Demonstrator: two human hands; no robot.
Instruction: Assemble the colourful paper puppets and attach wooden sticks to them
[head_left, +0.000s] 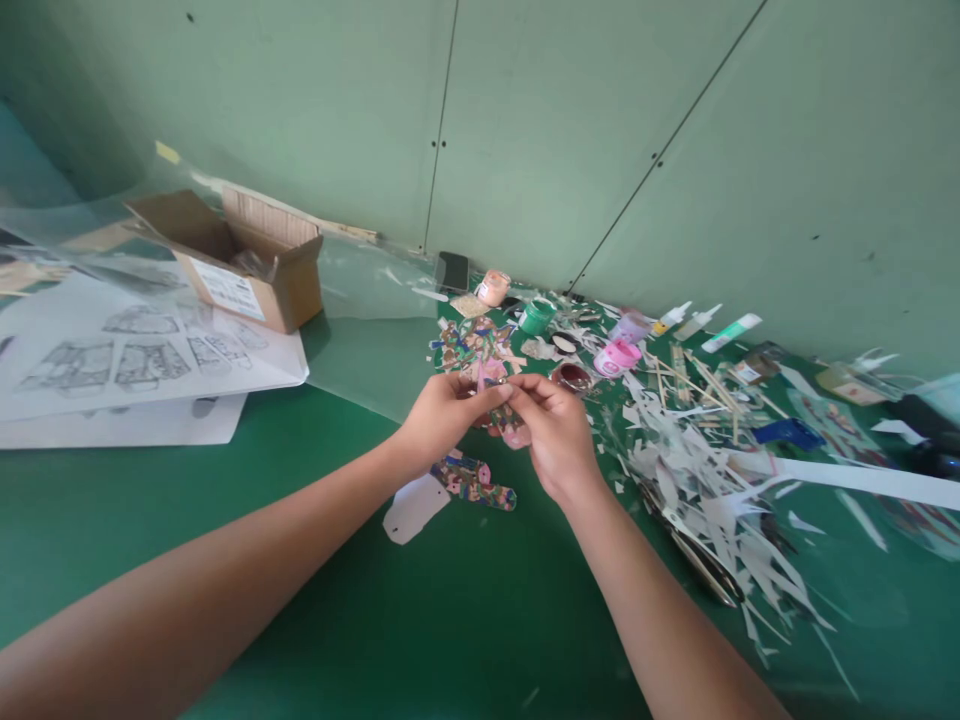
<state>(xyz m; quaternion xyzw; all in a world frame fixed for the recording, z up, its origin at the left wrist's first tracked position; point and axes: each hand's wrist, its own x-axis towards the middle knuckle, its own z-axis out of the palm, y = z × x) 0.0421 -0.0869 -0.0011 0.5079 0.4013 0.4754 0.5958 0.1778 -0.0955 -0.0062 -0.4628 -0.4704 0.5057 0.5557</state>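
Observation:
My left hand (442, 415) and my right hand (553, 432) meet above the green table (322, 580), both pinched on a small colourful paper cutout (504, 418) held between them. Below the hands lie another patterned cutout (474, 480) and a white cut shape (415, 507) on the table. Just beyond the hands sits a pile of printed cutout pieces (472, 348).
A heap of white paper scraps (705, 470) and scissors (697, 560) spread to the right. Small paint pots (619, 356), glue tubes (731, 332) and wooden sticks stand near the wall. An open cardboard box (247, 262), printed sheets (127, 350) and clear plastic film lie at the left.

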